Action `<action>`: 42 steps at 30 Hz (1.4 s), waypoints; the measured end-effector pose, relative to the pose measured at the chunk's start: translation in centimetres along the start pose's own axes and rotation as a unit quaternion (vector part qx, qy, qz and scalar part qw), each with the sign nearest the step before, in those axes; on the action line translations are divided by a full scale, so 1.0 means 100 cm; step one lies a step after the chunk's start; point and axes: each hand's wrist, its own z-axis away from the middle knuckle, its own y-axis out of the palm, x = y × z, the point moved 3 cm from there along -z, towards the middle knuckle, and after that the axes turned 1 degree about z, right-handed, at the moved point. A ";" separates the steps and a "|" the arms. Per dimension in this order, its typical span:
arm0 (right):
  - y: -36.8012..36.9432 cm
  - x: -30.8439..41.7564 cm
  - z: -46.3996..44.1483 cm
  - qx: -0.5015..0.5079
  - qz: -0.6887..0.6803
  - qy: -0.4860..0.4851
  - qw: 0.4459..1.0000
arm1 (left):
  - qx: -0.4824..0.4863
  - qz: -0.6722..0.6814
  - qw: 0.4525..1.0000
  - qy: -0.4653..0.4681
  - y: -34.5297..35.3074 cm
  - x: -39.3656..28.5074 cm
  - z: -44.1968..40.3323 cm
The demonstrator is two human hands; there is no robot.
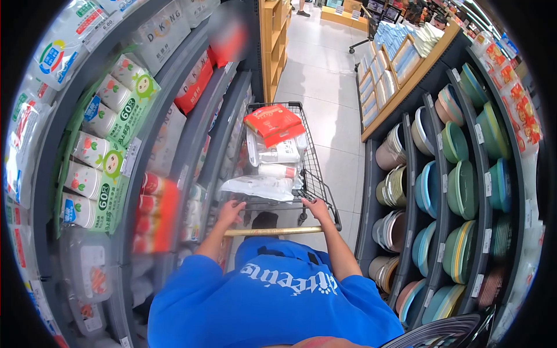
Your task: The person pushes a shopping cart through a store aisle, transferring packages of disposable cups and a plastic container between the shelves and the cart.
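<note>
A black wire shopping cart [319, 188] stands in front of me in the aisle. My left hand [231, 214] curls its fingers at the left of the cart's near rim. On the right of that rim, my right hand [317, 209] is closed in the same way. Both wrists lie forward of the yellowish handle bar [272, 231]. Inside the cart, a red package [272, 123] rests on top of white packages [279, 152]. A white plastic bag [261, 187] lies nearest my hands.
Shelves on the left hold paper cup packs [96, 148] and red packages [194, 84]. Nested plastic basins [461, 188] and bins [390, 185] fill the right shelves. A wooden display of folded towels [380, 75] borders the tiled aisle floor [331, 116] ahead.
</note>
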 end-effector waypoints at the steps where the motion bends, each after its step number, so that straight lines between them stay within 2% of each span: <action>1: -0.001 0.001 -0.006 -0.011 0.010 -0.004 1.000 | -0.001 0.000 1.000 0.002 0.000 -0.003 -0.005; 9: -0.011 0.000 -0.069 -0.049 0.018 -0.015 0.999 | 0.006 -0.025 1.000 0.014 0.006 -0.019 -0.056; 12: -0.022 0.016 -0.090 -0.034 0.012 -0.009 0.999 | -0.020 -0.013 1.000 0.001 0.007 -0.057 -0.051; 17: -0.044 0.043 -0.124 -0.016 -0.014 0.005 1.000 | -0.012 0.009 1.000 0.003 0.015 -0.055 -0.109; 23: -0.060 0.058 -0.168 0.012 -0.030 0.039 0.999 | -0.013 0.009 1.000 0.010 0.018 -0.096 -0.138; 26: -0.051 0.042 -0.206 -0.062 0.019 0.000 0.998 | -0.006 0.015 1.000 0.002 0.022 -0.120 -0.146; 30: -0.063 0.083 -0.216 -0.116 0.108 0.138 0.978 | -0.004 0.022 1.000 -0.005 0.023 -0.145 -0.165; 38: -0.091 0.117 -0.252 -0.093 0.132 0.161 0.974 | 0.001 0.039 0.999 -0.016 0.027 -0.193 -0.191; 39: -0.078 0.081 -0.278 -0.075 0.209 0.097 0.970 | 0.003 0.042 0.999 -0.014 0.027 -0.197 -0.196; 42: -0.097 0.114 -0.270 0.029 0.261 0.087 0.961 | 0.070 0.202 0.972 -0.101 0.033 -0.175 -0.217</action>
